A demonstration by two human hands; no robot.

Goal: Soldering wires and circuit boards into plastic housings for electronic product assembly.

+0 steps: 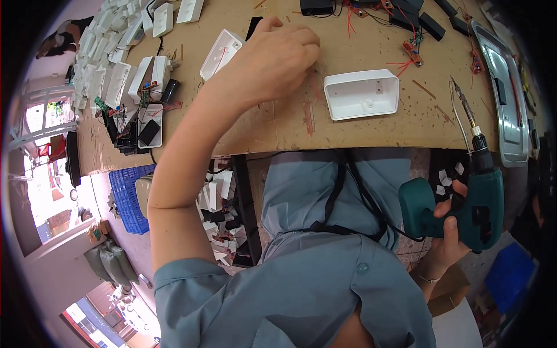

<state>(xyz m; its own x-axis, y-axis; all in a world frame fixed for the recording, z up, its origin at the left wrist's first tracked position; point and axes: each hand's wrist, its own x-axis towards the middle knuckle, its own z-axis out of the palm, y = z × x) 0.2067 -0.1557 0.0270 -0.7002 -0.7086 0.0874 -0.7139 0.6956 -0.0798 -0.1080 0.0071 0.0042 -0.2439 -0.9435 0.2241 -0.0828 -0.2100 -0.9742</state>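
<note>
My right hand (451, 232) is wrapped round the handle of a green soldering gun (484, 203), finger at its trigger. Its metal tip (462, 95) points up past the table's front edge, with a thin curved tube beside it. My left hand (281, 58) hovers over the table, fingers curled down; whatever lies in them is hidden. A black piece (254, 28) shows just beyond that hand. Beside my left forearm lies an open white plastic case (223, 53) with a red wire inside. Another white case (362, 95), open side toward me, stands right of the left hand.
White cases (107, 49) are heaped at the far left, with circuit boards and black blocks (149, 132) nearer. Red-wired boards (413, 53) and black boxes (400, 17) lie far right. A metal tray (505, 98) lines the right edge. A blue crate (129, 200) stands below left.
</note>
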